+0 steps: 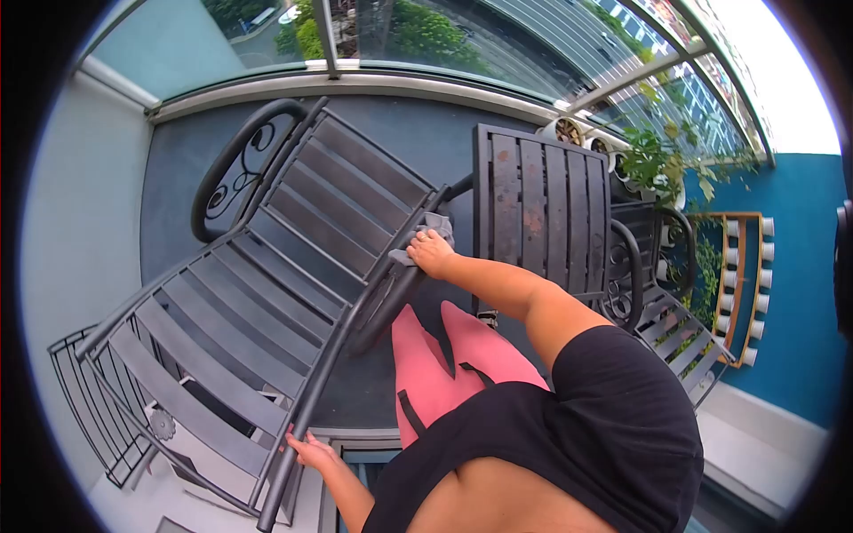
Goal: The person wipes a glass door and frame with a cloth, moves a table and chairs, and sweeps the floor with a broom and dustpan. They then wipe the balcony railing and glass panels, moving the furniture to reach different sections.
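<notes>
Fingers [425, 240] of the right hand [433, 253] are pressing together on a grey cloth [433, 229], pinning it against the armrest [391, 298] of a dark slatted chair [267, 266]. That cloth is sitting bunched at the armrest's upper end, where it is meeting the chair's seat. Left hand [309, 450] is curling around the lower end of the chair's side rail [298, 426], fingers wrapping it. A slatted table [542, 209] is standing just beside the chair, with a second chair [662, 311] beyond it. Potted plants [657, 164] are lining the glass railing [426, 44].
</notes>
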{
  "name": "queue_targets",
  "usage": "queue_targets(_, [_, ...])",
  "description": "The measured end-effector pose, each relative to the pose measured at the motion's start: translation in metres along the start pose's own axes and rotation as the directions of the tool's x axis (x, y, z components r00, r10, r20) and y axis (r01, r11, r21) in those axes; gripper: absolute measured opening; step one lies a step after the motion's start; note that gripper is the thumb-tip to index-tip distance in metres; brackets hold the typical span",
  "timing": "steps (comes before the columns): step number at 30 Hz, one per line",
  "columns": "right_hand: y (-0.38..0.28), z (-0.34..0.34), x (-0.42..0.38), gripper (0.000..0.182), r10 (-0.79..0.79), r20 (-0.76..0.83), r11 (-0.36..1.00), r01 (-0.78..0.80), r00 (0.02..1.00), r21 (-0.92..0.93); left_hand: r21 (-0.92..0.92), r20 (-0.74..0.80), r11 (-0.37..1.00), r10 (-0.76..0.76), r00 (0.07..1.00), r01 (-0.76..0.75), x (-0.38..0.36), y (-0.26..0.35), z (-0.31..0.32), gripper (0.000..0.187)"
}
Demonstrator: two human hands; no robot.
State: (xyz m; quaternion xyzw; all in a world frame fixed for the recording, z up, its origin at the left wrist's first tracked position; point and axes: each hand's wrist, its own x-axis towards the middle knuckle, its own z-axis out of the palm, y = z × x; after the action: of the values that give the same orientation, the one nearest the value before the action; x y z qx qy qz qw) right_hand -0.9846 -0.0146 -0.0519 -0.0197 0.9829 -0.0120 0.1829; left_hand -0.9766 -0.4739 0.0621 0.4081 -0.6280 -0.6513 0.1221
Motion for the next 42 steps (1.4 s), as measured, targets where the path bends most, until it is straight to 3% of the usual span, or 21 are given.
queue_targets(2, [0.005,-0.008,-0.006,0.019,0.022,-0.013,0.997,-0.021,1.000,0.073,0.059,0.065,0.998,-0.043,0.997,0.040,0.008,0.001,-0.004,0.048])
queue_targets(5, [0.015,-0.032,-0.041,0.018,0.117,-0.200,0.944,-0.046,0.973,0.327,0.135,0.212,0.989,-0.083,0.974,0.055,0.018,-0.008,-0.012,0.056])
queue_targets(8, [0.022,-0.057,-0.108,0.020,0.302,-0.332,0.849,-0.094,0.894,0.520,0.328,0.144,0.915,-0.294,0.945,0.234,-0.008,-0.030,-0.002,0.084])
queue_targets(9, [0.027,-0.069,-0.139,0.021,0.412,-0.303,0.717,-0.100,0.859,0.689,0.395,0.154,0.886,-0.325,0.933,0.243,-0.031,-0.040,0.009,0.087])
queue_targets(10, [0.034,-0.070,-0.169,0.022,0.505,-0.257,0.556,-0.082,0.824,0.827,0.464,0.267,0.863,-0.354,0.896,0.203,-0.050,-0.054,0.015,0.085])
queue_targets(13, [0.065,-0.040,-0.264,0.024,0.749,-0.311,0.464,-0.128,0.586,0.877,0.658,0.503,0.747,-0.534,0.679,0.100,-0.104,-0.108,0.041,0.077])
queue_targets(15, [0.094,0.001,-0.332,0.026,0.900,-0.180,0.289,-0.233,0.397,0.929,0.756,0.496,0.653,-0.623,0.605,0.052,-0.149,-0.144,0.075,0.075])
queue_targets(16, [0.109,0.015,-0.366,0.028,0.945,0.012,0.068,-0.234,0.326,0.970,0.800,0.518,0.598,-0.652,0.554,-0.045,-0.166,-0.161,0.093,0.075])
queue_targets(18, [0.139,0.091,-0.421,0.029,0.992,0.025,0.014,-0.310,0.122,0.951,0.833,0.545,0.502,-0.663,0.513,-0.235,-0.190,-0.197,0.133,0.076])
queue_targets(21, [0.175,0.185,-0.486,0.034,0.996,0.091,-0.085,-0.601,-0.020,0.795,0.819,0.572,0.432,-0.669,0.475,-0.378,-0.231,-0.227,0.194,0.079])
queue_targets(23, [0.193,0.211,-0.500,0.037,0.938,0.343,-0.280,-0.707,-0.056,0.650,0.812,0.578,0.425,-0.678,0.455,-0.399,-0.266,-0.233,0.226,0.086])
queue_targets(26, [0.207,0.250,-0.491,0.040,0.910,0.413,-0.331,-0.538,0.035,0.775,0.822,0.563,0.438,-0.720,0.405,-0.363,-0.277,-0.265,0.256,0.083])
queue_targets(27, [0.214,0.281,-0.481,0.043,0.846,0.532,-0.475,-0.396,0.042,0.786,0.816,0.576,0.464,-0.706,0.412,-0.345,-0.267,-0.286,0.260,0.082])
queue_targets(30, [0.212,0.282,-0.461,0.046,0.889,0.443,-0.361,-0.420,0.115,0.833,0.713,0.696,0.623,-0.574,0.431,-0.320,-0.280,-0.297,0.252,0.069])
queue_targets(33, [0.204,0.254,-0.469,0.045,0.895,0.428,-0.315,-0.498,0.128,0.808,0.745,0.658,0.588,-0.576,0.484,-0.314,-0.287,-0.293,0.243,0.067])
queue_targets(34, [0.201,0.243,-0.470,0.044,0.859,0.495,-0.392,-0.452,0.131,0.801,0.764,0.638,0.565,-0.588,0.497,-0.312,-0.290,-0.289,0.238,0.067])
queue_targets(37, [0.197,0.269,-0.479,0.042,0.853,0.503,-0.403,-0.438,0.137,0.803,0.770,0.634,0.568,-0.636,0.440,-0.289,-0.273,-0.297,0.216,0.081])
queue_targets(38, [0.194,0.250,-0.475,0.043,0.849,0.516,-0.389,-0.525,0.115,0.757,0.730,0.680,0.496,-0.466,0.565,-0.470,-0.260,-0.313,0.204,0.090])
queue_targets(39, [0.194,0.229,-0.471,0.045,0.887,0.453,-0.265,-0.704,0.091,0.659,0.835,0.550,0.426,-0.625,0.554,-0.349,-0.271,-0.270,0.199,0.101])
queue_targets(41, [0.192,0.201,-0.447,0.043,0.967,0.253,-0.186,-0.748,-0.025,0.637,0.768,0.491,0.640,-0.585,0.646,-0.004,-0.240,-0.240,0.165,0.110])
queue_targets(42, [0.192,0.192,-0.426,0.043,0.971,0.239,-0.153,-0.745,0.009,0.649,0.670,0.400,0.737,-0.457,0.794,0.086,-0.218,-0.219,0.147,0.113])
